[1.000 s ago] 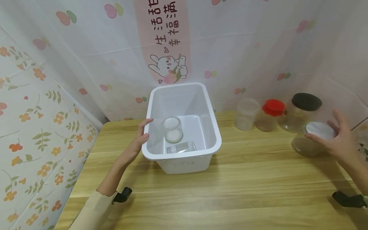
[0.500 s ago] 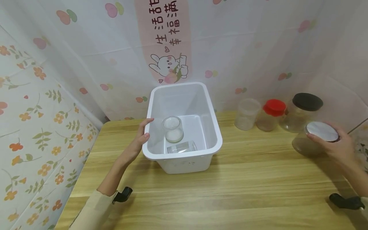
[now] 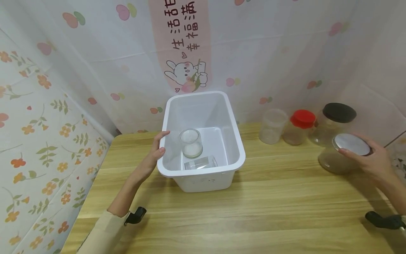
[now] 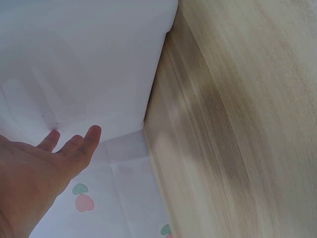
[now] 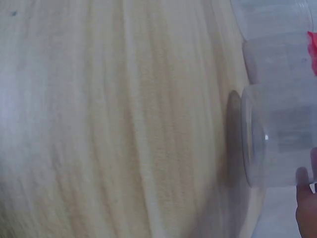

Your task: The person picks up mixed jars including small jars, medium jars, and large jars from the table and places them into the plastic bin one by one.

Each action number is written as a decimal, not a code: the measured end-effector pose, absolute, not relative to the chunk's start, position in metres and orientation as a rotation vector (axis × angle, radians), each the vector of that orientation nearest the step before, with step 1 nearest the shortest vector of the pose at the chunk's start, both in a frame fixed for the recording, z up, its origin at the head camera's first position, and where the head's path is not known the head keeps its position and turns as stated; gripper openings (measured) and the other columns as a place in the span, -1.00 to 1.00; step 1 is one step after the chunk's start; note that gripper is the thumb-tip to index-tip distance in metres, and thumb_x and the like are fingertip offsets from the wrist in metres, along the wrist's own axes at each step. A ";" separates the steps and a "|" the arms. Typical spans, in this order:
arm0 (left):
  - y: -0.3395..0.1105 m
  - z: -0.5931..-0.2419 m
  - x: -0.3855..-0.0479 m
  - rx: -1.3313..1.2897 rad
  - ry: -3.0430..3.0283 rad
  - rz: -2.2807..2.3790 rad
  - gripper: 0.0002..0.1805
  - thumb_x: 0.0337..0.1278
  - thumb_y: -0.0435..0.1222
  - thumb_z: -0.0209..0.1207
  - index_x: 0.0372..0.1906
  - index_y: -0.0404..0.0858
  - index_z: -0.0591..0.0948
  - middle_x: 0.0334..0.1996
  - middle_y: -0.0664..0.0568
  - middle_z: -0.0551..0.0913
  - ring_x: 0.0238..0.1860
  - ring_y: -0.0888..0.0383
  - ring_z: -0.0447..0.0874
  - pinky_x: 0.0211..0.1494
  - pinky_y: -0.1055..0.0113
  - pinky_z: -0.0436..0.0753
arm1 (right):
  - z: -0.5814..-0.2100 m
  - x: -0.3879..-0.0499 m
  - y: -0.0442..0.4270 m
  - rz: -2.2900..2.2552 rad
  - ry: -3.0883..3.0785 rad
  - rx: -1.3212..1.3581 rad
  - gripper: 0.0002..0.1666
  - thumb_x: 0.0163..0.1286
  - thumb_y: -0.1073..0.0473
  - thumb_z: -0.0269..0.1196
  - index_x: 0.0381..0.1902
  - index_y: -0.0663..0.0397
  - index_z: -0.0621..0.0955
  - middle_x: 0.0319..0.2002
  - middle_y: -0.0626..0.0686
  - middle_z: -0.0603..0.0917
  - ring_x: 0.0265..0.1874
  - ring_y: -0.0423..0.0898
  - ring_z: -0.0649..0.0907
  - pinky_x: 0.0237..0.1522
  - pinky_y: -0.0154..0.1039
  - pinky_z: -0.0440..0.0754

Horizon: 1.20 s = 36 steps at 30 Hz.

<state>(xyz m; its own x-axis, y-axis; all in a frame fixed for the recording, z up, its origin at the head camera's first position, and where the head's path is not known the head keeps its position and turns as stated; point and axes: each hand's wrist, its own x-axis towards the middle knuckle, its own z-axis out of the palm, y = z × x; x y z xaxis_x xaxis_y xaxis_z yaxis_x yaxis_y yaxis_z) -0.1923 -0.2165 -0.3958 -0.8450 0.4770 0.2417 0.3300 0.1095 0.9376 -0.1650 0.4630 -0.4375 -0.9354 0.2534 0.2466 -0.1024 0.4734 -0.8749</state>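
My left hand [image 3: 148,161] rests at the left rim of a white plastic bin [image 3: 239,155], thumb and a fingertip at the edge. In the left wrist view, the fingers [image 4: 89,144] lie loosely extended beside its outer wall [image 4: 84,64]. Inside the bin are an upright glass jar [image 3: 191,148] and a clear glass [image 3: 203,162] on its side. At the right, my right hand [image 3: 377,160] grips the top of a clear jar [image 3: 334,161] with a silver lid [image 3: 352,144]. The right wrist view shows fingertips [image 5: 303,178] against the clear jar [image 5: 282,134].
Behind the gripped jar stand a jar with a black lid [image 3: 339,112], a jar with a red lid [image 3: 302,119] and a clear container [image 3: 272,130]. They stand along the back of the wooden table [image 3: 279,204]. Patterned curtains [image 3: 260,63] hang behind and at the left.
My right hand has closed around the lid of the clear jar, and the jar has shifted slightly to the left. The left hand and the bin have stayed in place.
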 end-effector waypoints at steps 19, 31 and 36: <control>-0.216 -0.395 -0.190 0.824 2.237 1.855 -0.34 0.48 -0.04 -0.23 0.55 -0.06 -0.08 0.47 -0.29 -0.18 0.34 -0.32 -0.07 0.23 -0.29 0.16 | -0.421 -0.174 0.441 1.487 -2.519 0.164 -0.18 0.26 0.55 0.35 0.46 0.11 0.41 0.17 -0.19 0.43 0.02 -0.23 0.40 -0.15 -0.56 0.42; -0.217 -0.398 -0.191 0.810 2.238 1.855 -0.31 0.47 0.01 -0.20 0.56 -0.07 -0.07 0.49 -0.25 -0.19 0.41 -0.27 -0.14 0.27 -0.35 0.06 | -0.413 -0.179 0.425 1.561 -2.521 0.310 -0.15 0.21 0.63 0.33 0.45 0.20 0.39 0.18 -0.11 0.48 -0.02 -0.19 0.45 -0.14 -0.49 0.46; -0.216 -0.397 -0.191 0.822 2.243 1.861 -0.31 0.47 0.00 -0.20 0.56 -0.07 -0.06 0.49 -0.30 -0.21 0.41 -0.29 -0.15 0.27 -0.36 0.06 | -0.408 -0.181 0.422 1.480 -2.555 0.330 -0.14 0.22 0.59 0.35 0.46 0.15 0.40 0.20 -0.13 0.48 0.00 -0.19 0.45 -0.14 -0.49 0.45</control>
<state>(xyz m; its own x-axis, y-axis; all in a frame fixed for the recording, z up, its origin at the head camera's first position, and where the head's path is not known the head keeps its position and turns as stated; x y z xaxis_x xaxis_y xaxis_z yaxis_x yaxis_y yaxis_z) -0.1913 -0.2163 -0.3973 -0.8466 0.4705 0.2489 0.3316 0.1005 0.9381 -0.1815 0.4223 -0.4081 -0.9611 -0.1050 0.2556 -0.2740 0.4826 -0.8319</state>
